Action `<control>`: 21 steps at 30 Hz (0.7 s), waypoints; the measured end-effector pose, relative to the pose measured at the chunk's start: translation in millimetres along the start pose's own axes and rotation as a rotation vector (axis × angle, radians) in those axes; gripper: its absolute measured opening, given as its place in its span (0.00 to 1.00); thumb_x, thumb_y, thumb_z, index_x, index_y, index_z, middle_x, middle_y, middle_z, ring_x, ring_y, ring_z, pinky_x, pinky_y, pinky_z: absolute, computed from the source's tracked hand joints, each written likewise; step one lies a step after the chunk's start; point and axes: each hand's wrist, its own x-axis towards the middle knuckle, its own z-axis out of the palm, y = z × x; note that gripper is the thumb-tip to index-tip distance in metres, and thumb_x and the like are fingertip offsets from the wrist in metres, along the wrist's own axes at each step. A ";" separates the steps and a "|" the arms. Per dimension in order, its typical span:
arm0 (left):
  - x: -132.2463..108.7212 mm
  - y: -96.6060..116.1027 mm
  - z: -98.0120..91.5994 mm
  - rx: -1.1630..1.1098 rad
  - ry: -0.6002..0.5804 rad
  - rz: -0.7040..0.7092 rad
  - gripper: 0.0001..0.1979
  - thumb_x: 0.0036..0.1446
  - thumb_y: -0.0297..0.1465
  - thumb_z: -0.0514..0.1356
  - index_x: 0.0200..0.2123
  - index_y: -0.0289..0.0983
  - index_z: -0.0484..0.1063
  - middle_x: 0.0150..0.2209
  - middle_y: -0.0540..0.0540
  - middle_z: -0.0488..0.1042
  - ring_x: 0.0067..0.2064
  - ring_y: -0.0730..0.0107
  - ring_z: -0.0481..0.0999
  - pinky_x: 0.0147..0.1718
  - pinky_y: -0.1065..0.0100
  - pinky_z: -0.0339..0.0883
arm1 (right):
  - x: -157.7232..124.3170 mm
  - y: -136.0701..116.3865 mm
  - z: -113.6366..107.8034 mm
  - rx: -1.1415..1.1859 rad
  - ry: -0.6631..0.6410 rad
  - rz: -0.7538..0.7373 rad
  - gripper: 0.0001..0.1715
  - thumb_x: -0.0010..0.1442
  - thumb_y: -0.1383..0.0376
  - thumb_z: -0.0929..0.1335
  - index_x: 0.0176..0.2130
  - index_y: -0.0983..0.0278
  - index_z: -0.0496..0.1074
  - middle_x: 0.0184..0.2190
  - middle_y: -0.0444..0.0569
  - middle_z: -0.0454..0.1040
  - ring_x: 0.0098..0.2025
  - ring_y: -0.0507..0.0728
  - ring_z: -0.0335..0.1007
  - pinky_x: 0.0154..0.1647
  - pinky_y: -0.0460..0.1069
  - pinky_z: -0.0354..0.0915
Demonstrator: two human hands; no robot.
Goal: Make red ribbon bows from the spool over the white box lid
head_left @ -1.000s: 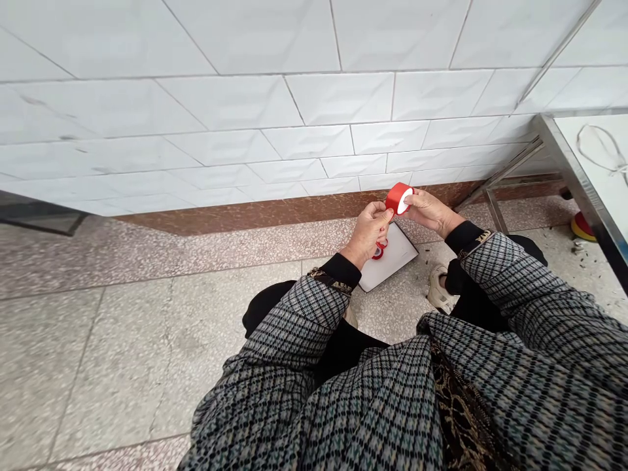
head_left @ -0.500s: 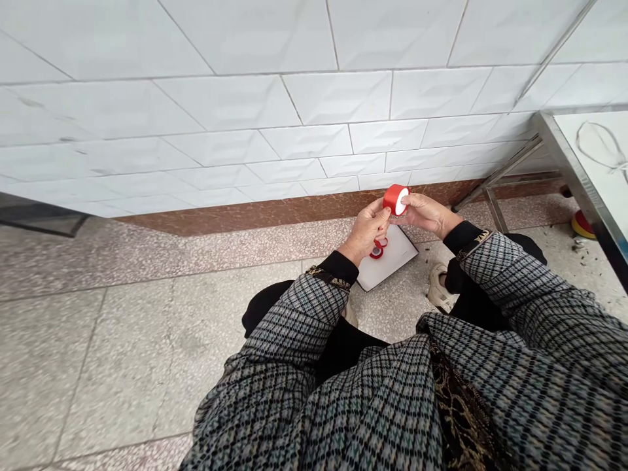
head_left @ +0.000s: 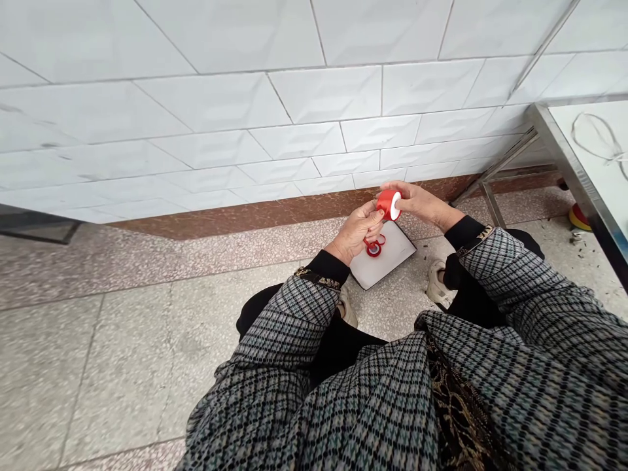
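A roll of red ribbon (head_left: 387, 204) with a white core is up in front of me, over the floor near the wall. My right hand (head_left: 420, 204) is closed around it from the right, its thumb at the white core and its fingers over the far side. At the roll's lower left edge, my left hand (head_left: 357, 230) pinches the ribbon between thumb and finger, the other fingers curled. Below the hands, a red ring-shaped thing (head_left: 373, 251) with a smaller red loop beside it appears over a white board (head_left: 387, 267); the left hand partly hides the loops' surroundings.
A white tiled wall (head_left: 314, 91) rises ahead, with a brown skirting (head_left: 235, 212) at its foot. A metal-framed table (head_left: 554, 140) stands at the right, a thin white cord (head_left: 596, 121) on its top. Under it lies a red and yellow object (head_left: 579, 218).
The right hand's fingers have come over the top of the roll. Both hands and the roll sit slightly lower and further left, while the whole view has shifted a little.
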 end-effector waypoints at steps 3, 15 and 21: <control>-3.1 2.0 -1.9 0.069 -0.042 -0.065 0.26 0.53 0.41 0.81 0.46 0.37 0.73 0.20 0.63 0.62 0.17 0.84 0.50 0.19 0.74 0.39 | -1.4 -11.0 -9.4 -0.362 -0.076 -0.195 0.29 0.47 0.71 0.80 0.49 0.56 0.82 0.56 0.51 0.83 0.61 0.67 0.75 0.69 0.63 0.69; -9.4 9.4 6.6 0.140 0.174 -0.116 0.20 0.61 0.40 0.77 0.35 0.39 0.70 0.18 0.63 0.53 0.17 0.85 0.46 0.19 0.75 0.37 | -6.3 -6.4 -30.5 -0.768 0.030 -0.194 0.17 0.49 0.75 0.73 0.39 0.61 0.83 0.34 0.44 0.82 0.37 0.58 0.73 0.45 0.52 0.64; -12.0 15.3 1.7 0.107 0.104 -0.085 0.22 0.61 0.39 0.77 0.32 0.40 0.66 0.19 0.63 0.53 0.18 0.85 0.47 0.18 0.77 0.38 | -7.2 -3.2 -34.2 -0.552 0.030 -0.136 0.15 0.47 0.71 0.73 0.37 0.60 0.82 0.34 0.43 0.83 0.39 0.59 0.75 0.47 0.53 0.68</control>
